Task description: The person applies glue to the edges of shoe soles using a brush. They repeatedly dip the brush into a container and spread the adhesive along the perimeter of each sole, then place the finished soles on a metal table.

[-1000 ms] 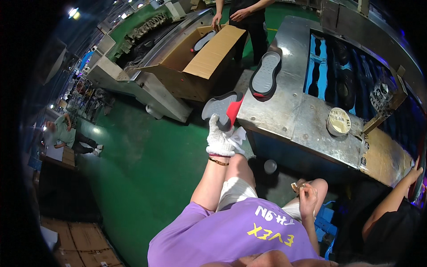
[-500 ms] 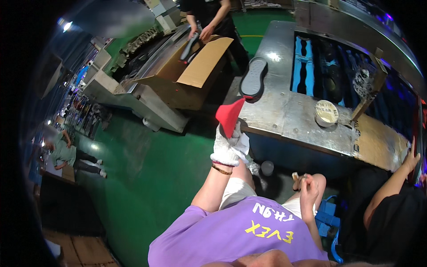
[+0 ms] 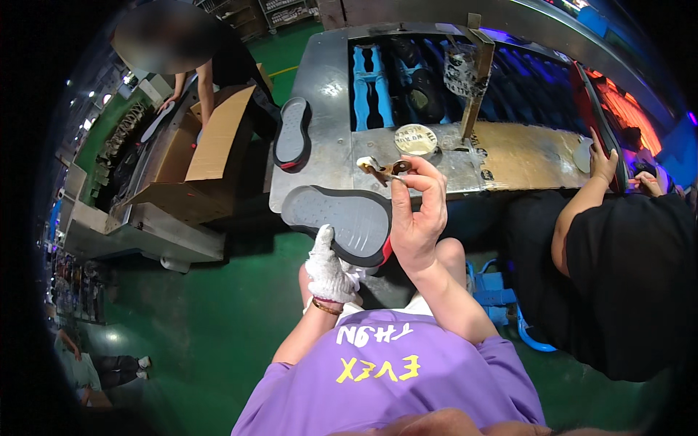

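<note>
A grey shoe sole (image 3: 349, 218) with a black rim and a red patch at one end is in my left hand (image 3: 329, 270). That hand wears a white knit glove, its thumb on the sole's grey face and its other fingers mostly hidden underneath. My bare right hand (image 3: 422, 218) pinches a small brush (image 3: 378, 173) with a brown handle and a pale tip, just above the sole's far edge. A second grey sole (image 3: 293, 134) lies on the metal bench to the left. Beyond my right hand stands a round tub (image 3: 416, 139) with a pale top.
The metal bench (image 3: 323, 94) carries a conveyor with blue shoe-shaped holders (image 3: 372, 83) and an upright wooden post (image 3: 476, 87). Left, a person leans over an open cardboard box (image 3: 214, 152). A co-worker's arm (image 3: 592, 182) reaches in at right, beside a blue stool (image 3: 494, 291).
The view has swung right. My left hand has turned the sole from its red side to its grey face. My right hand has risen from my lap with the brush to the sole.
</note>
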Tool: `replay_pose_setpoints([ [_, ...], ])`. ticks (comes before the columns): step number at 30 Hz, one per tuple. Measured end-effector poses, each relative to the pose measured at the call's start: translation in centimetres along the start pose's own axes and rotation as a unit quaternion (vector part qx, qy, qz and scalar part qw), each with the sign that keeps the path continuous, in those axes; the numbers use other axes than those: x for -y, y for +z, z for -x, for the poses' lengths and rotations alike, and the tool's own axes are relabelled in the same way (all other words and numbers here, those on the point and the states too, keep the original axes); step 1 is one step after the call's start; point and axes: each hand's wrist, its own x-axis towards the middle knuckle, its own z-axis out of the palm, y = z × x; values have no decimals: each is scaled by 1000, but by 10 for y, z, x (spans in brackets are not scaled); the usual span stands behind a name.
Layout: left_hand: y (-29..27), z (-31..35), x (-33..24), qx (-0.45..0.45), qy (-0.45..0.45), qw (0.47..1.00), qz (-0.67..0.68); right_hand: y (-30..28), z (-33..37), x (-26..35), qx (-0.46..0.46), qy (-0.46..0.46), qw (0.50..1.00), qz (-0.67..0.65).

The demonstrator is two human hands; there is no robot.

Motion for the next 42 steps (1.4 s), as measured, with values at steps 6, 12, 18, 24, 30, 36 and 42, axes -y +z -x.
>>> replay_pose_setpoints([
  [6, -7, -7, 8, 36, 115, 979, -165, -62, 74, -93, -29, 148, 987, 54],
  [12, 71, -35, 70, 266, 93, 817, -503, -140, 236, -149, 20, 312, 944, 104],
  [18, 217, -96, 168, 383, -81, 718, -575, -139, 272, -166, 93, 467, 861, 179],
  [24, 276, -174, 212, 386, -151, 702, -579, -123, 252, -146, 99, 526, 843, 63],
  [30, 227, -133, 48, 502, -134, 578, -630, -128, 278, -177, 32, 463, 885, 36],
  [36, 94, -270, -138, 45, 420, 508, -751, -122, 277, -170, 51, 494, 868, -19],
  [42, -40, -347, -183, -173, 113, 590, -781, -125, 282, -180, 79, 484, 871, 1],
])
